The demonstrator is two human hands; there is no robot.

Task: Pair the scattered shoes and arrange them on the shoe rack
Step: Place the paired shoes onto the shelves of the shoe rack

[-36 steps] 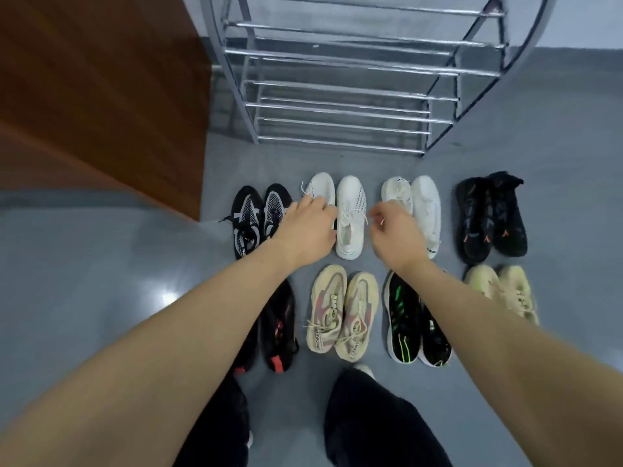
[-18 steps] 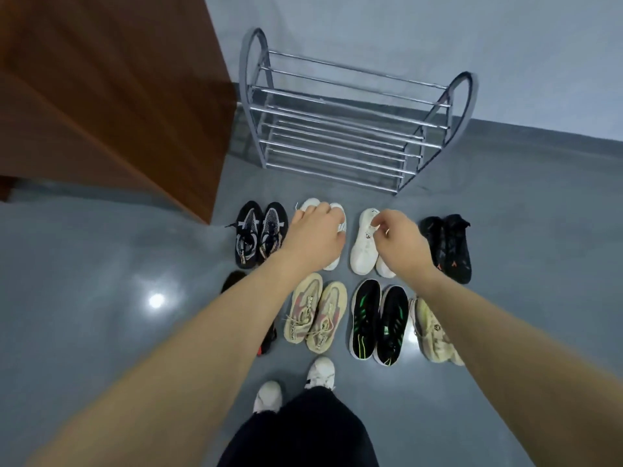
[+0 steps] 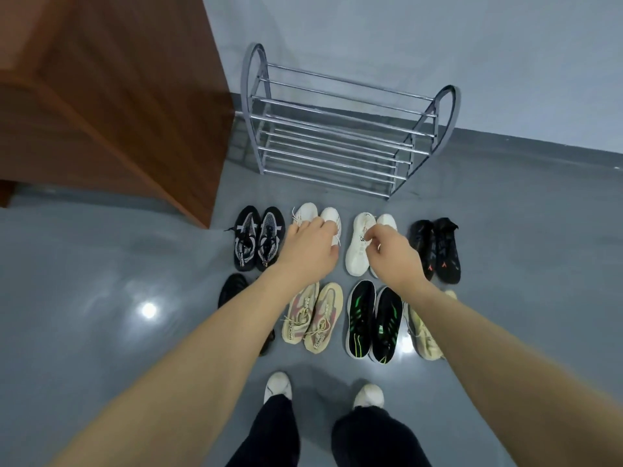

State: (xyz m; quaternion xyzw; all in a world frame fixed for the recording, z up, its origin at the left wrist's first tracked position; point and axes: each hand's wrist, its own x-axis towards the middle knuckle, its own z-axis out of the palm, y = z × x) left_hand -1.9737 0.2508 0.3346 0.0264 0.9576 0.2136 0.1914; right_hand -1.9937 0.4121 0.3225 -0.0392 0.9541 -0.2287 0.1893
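Left hand [image 3: 308, 246] over the left white pair [image 3: 318, 217], fingers curled down onto both shoes, grip hidden. Right hand [image 3: 391, 252] pinches something at the right white pair [image 3: 362, 244]. Shoe rack [image 3: 340, 129] stands far, bare.

Shoe pairs [image 3: 256, 237] are sitting in two rows on the floor [image 3: 101, 281]. The shoe rack [image 3: 340, 129] is standing behind them, a cabinet [image 3: 111, 96] to its left.
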